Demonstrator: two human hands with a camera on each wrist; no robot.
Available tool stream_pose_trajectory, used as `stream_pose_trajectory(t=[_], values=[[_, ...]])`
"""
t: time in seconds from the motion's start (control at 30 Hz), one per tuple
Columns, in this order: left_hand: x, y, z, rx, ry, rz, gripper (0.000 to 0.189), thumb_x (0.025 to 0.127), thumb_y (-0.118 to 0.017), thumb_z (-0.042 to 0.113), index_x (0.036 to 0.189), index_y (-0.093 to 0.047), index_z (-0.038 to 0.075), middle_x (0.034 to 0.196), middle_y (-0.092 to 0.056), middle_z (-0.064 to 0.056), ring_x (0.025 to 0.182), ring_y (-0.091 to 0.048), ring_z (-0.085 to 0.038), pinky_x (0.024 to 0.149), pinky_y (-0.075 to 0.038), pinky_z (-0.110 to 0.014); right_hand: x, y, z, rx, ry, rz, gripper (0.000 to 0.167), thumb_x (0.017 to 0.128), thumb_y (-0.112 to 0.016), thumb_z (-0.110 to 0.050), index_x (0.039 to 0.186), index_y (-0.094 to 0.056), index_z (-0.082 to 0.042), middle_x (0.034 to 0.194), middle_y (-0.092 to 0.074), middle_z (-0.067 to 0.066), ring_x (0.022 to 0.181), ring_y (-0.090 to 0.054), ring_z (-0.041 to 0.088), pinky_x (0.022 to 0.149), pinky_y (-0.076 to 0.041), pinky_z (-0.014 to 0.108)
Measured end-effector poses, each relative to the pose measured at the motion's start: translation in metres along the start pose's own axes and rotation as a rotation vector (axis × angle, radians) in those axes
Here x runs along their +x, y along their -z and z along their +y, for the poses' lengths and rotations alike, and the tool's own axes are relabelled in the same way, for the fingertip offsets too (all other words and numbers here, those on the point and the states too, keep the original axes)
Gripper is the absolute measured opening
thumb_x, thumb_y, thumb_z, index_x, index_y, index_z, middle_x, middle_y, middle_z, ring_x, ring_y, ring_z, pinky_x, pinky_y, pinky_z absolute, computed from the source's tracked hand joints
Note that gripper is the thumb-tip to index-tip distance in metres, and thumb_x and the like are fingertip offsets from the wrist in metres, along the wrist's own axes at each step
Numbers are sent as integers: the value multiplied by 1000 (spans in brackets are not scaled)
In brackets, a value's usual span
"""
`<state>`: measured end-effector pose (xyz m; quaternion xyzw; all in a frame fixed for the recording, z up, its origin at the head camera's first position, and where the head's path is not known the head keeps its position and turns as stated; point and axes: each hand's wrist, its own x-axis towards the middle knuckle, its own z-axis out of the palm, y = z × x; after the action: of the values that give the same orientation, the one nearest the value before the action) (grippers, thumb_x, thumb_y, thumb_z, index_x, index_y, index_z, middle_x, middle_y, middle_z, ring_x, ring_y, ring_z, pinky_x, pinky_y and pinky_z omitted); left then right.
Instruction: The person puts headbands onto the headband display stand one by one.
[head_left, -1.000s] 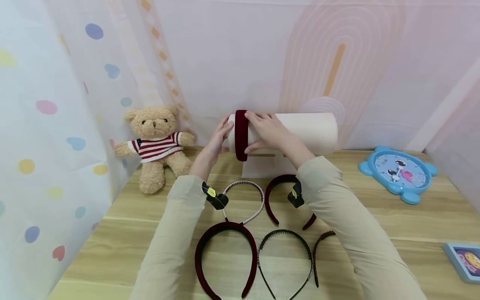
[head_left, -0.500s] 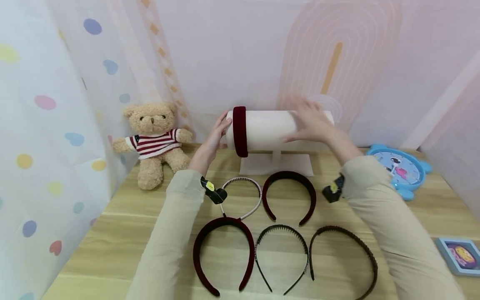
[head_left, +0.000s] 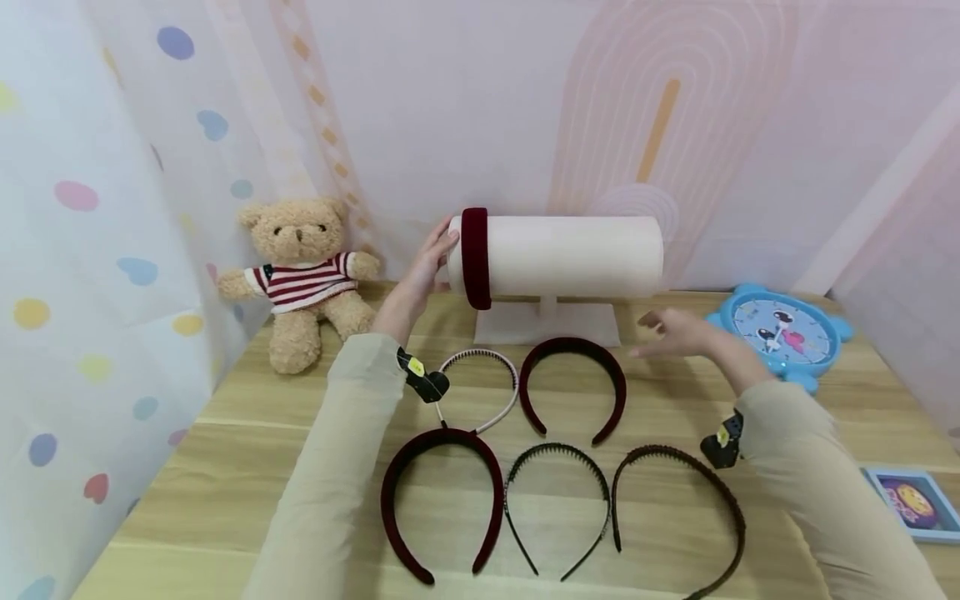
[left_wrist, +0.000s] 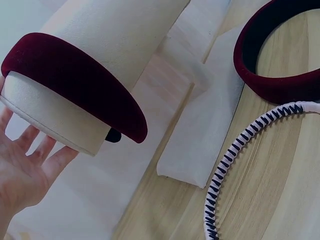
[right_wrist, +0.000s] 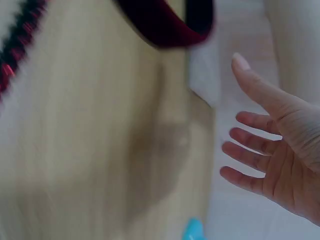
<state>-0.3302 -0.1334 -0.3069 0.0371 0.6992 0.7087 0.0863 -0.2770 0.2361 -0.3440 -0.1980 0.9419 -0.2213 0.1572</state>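
Note:
In the head view, a dark red velvet headband (head_left: 476, 258) sits around the left end of a white cylindrical display stand (head_left: 573, 254). My left hand (head_left: 429, 257) touches that end of the cylinder; the left wrist view shows its fingers (left_wrist: 60, 159) extended and spread against the rim. Off to the right, my right hand (head_left: 678, 332) hangs above the table with nothing in it, its fingers (right_wrist: 250, 141) apart in the right wrist view. Nearest to it lies another dark red velvet headband (head_left: 573, 343), in front of the stand's base.
Before the stand lie a pale toothed headband (head_left: 516, 387), a larger dark red headband (head_left: 442, 437), a thin black toothed one (head_left: 558, 447) and a dark brown one (head_left: 720, 483). A teddy bear (head_left: 300, 275) sits left; a blue clock (head_left: 783, 333) and blue frame (head_left: 915, 504) lie right.
My right hand has let go of the headband on the cylinder and moved right, then down toward the table. My left hand stays at the cylinder's left end.

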Motion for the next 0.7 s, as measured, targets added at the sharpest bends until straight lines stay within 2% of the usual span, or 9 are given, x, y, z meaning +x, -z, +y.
stream_pose_trajectory(t=[0.07,0.17,0.3,0.37,0.47,0.53,0.6,0.7], values=[[0,0,-1,-1,3,-6,56,94,-40,39,145,-17,36,155,-7,5,141,-10,-25,106,-22,-58,6,-12,-4,7,44,-40,63,85,-63,-31,124,-45,15,122,-50,33,111,-49,45,92,-43,50],[0,-1,-2,-7,2,-7,56,94,-39,39,145,-16,36,155,-7,5,140,-11,-25,106,-22,-58,16,-24,-13,0,89,-74,53,87,-61,-25,120,-48,15,117,-55,31,108,-52,43,91,-45,48],[0,-3,-2,-20,-1,-11,55,95,-40,38,145,-17,36,154,-11,5,138,-18,-23,105,-25,-57,24,-36,-23,-57,79,-78,49,88,-58,-22,122,-48,13,119,-54,30,112,-50,42,93,-43,47],[0,-4,-2,-23,-2,-15,55,95,-40,38,145,-18,36,154,-14,5,136,-21,-23,105,-26,-57,25,-38,-25,-47,61,-81,48,89,-57,-18,124,-46,13,121,-52,32,108,-54,40,86,-48,43],[-1,-5,-1,-22,2,-20,55,95,-39,38,145,-17,36,154,-14,5,136,-22,-23,105,-26,-57,23,-36,-22,11,60,-82,44,90,-53,-10,124,-44,15,120,-50,36,85,-63,31,67,-54,37],[-1,-5,0,-16,5,-16,55,95,-39,38,145,-17,36,154,-13,5,137,-21,-23,105,-25,-57,20,-32,-18,67,61,-86,44,89,-50,-6,125,-41,18,118,-48,40,69,-64,24,57,-54,34],[-2,-4,0,-9,5,-10,55,95,-38,38,145,-16,36,154,-12,5,138,-19,-23,105,-24,-58,16,-24,-13,120,60,-88,46,89,-49,-5,125,-39,21,115,-50,41,62,-63,20,55,-54,34],[-3,-2,1,0,3,-5,55,95,-38,38,145,-16,36,155,-10,5,139,-17,-24,106,-23,-58,4,-12,-3,190,30,-85,47,89,-49,-6,125,-38,22,112,-51,42,68,-65,22,59,-55,35]])
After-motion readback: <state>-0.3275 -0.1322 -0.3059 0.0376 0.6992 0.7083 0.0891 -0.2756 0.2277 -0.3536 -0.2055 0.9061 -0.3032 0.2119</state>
